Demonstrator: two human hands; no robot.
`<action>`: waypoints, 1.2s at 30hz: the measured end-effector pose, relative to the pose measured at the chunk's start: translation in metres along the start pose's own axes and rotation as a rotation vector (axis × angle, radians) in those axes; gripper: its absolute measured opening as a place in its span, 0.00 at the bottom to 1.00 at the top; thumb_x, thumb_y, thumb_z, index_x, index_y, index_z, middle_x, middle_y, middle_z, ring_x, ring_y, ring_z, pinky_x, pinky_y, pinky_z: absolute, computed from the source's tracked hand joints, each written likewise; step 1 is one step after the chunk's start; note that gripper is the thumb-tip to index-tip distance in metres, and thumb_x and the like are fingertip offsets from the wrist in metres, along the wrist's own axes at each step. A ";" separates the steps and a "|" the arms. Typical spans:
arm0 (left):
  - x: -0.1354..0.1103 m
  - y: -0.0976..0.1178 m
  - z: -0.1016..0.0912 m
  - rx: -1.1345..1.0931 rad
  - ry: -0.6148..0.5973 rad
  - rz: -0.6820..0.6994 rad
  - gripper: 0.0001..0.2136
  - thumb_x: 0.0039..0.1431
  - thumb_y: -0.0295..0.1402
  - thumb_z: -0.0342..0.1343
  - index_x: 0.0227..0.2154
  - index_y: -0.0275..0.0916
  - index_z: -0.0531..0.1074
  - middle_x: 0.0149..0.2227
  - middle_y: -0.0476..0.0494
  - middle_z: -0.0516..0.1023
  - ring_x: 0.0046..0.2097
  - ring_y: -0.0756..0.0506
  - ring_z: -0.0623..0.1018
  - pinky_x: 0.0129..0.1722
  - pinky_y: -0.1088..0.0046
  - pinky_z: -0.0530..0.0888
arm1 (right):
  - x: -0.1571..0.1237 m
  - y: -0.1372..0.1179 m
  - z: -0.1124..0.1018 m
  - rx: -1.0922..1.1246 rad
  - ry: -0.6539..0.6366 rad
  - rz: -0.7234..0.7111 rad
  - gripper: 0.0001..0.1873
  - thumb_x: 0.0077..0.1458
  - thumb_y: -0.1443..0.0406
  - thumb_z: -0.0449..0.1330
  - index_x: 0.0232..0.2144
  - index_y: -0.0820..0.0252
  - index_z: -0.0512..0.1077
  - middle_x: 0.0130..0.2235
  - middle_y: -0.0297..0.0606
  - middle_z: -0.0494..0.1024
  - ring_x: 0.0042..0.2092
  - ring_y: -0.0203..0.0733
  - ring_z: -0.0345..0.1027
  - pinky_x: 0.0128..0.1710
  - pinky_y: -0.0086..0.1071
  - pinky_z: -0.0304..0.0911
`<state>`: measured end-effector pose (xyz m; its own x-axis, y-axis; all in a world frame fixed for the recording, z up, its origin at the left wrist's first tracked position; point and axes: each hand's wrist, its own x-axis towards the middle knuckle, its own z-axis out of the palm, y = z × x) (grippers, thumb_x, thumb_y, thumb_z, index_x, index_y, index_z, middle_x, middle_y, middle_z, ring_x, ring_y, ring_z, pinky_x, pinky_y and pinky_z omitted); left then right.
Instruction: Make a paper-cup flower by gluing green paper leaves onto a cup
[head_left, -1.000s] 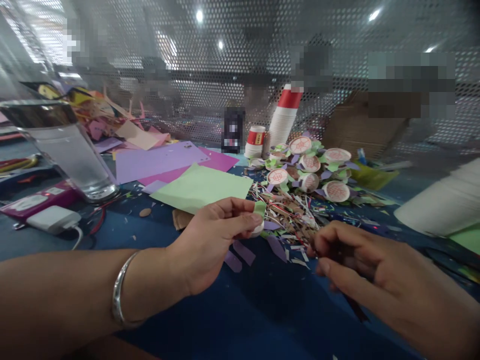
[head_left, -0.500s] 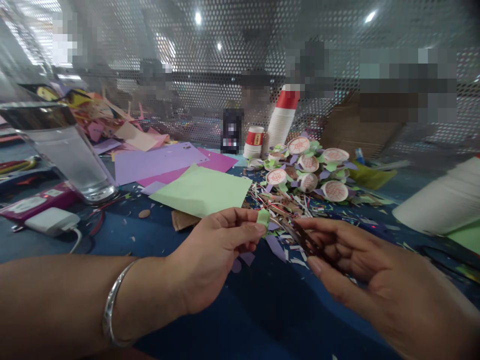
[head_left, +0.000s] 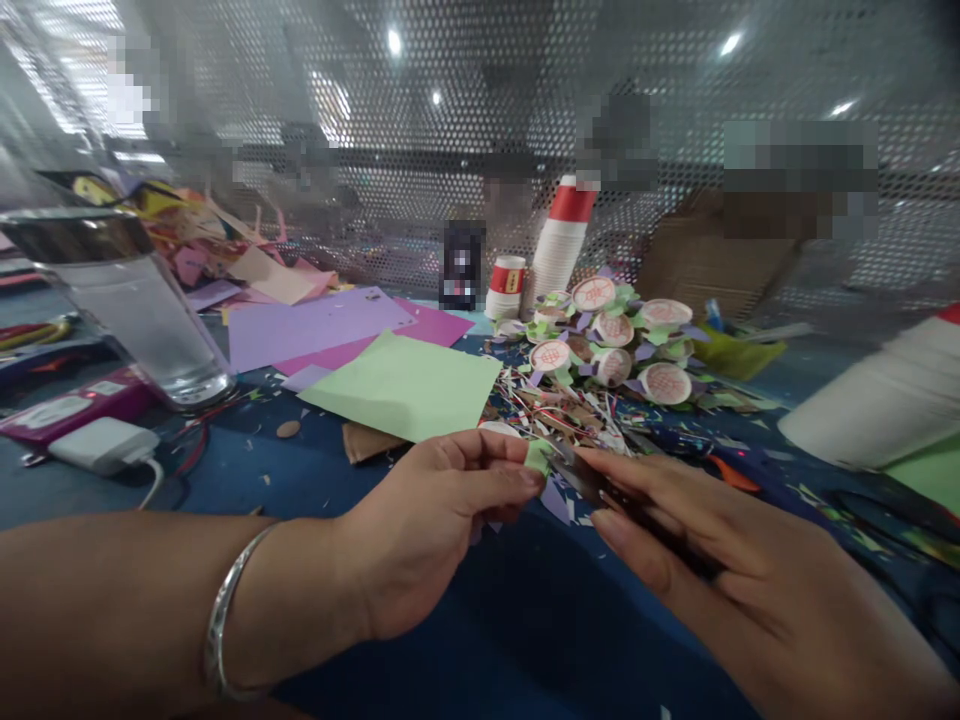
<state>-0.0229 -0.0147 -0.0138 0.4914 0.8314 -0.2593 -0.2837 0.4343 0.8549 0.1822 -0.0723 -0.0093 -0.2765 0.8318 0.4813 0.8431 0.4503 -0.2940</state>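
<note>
Between thumb and fingers, my left hand (head_left: 442, 520) pinches a small folded piece of light green paper (head_left: 538, 456). My right hand (head_left: 720, 560) is closed round dark scissors (head_left: 592, 482), whose blades point left and meet the green paper's edge; the handles are partly hidden by the fingers. Paper scraps and cut strips (head_left: 570, 415) lie on the blue table just beyond both hands. Behind my left hand, a sheet of light green paper (head_left: 405, 385) lies over purple paper (head_left: 307, 325).
Decorated cup bottoms (head_left: 666, 383) with green and purple paper pieces are heaped at the back. Stacked paper cups (head_left: 559, 245) lean behind them, and another cup stack (head_left: 862, 410) lies at right. A lidded glass of water (head_left: 146, 310) and a white charger (head_left: 105, 443) sit at left.
The scissors have moved left, and their blades now reach the green paper. My left hand has shifted slightly right and down with the paper.
</note>
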 end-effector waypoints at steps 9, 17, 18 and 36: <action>-0.001 0.001 0.003 -0.034 -0.016 -0.008 0.13 0.45 0.30 0.75 0.28 0.35 0.76 0.27 0.52 0.72 0.30 0.53 0.67 0.32 0.74 0.61 | 0.000 -0.001 -0.001 -0.020 0.021 -0.059 0.19 0.68 0.58 0.55 0.53 0.58 0.78 0.51 0.44 0.85 0.50 0.52 0.82 0.50 0.39 0.79; -0.002 0.002 0.004 -0.042 -0.021 -0.008 0.14 0.42 0.31 0.76 0.27 0.35 0.76 0.26 0.53 0.72 0.29 0.54 0.67 0.32 0.75 0.61 | -0.003 0.002 -0.002 -0.027 0.006 -0.063 0.19 0.68 0.59 0.55 0.56 0.53 0.78 0.53 0.42 0.85 0.51 0.53 0.82 0.52 0.42 0.78; -0.002 0.002 0.005 -0.041 -0.020 -0.010 0.14 0.42 0.32 0.76 0.27 0.35 0.75 0.26 0.53 0.72 0.29 0.54 0.67 0.32 0.75 0.61 | -0.004 0.003 -0.002 -0.028 -0.002 -0.061 0.19 0.68 0.59 0.55 0.56 0.53 0.78 0.53 0.42 0.84 0.52 0.53 0.81 0.52 0.42 0.78; -0.002 0.004 0.001 0.423 -0.011 0.337 0.11 0.55 0.30 0.67 0.40 0.40 0.72 0.30 0.51 0.74 0.31 0.51 0.73 0.30 0.74 0.66 | 0.003 0.000 -0.006 0.271 -0.064 0.236 0.23 0.66 0.53 0.58 0.59 0.50 0.75 0.49 0.40 0.86 0.49 0.53 0.83 0.37 0.34 0.82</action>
<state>-0.0244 -0.0148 -0.0092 0.4395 0.8960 0.0628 -0.0719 -0.0346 0.9968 0.1845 -0.0716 -0.0031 -0.1250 0.9378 0.3239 0.7366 0.3064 -0.6030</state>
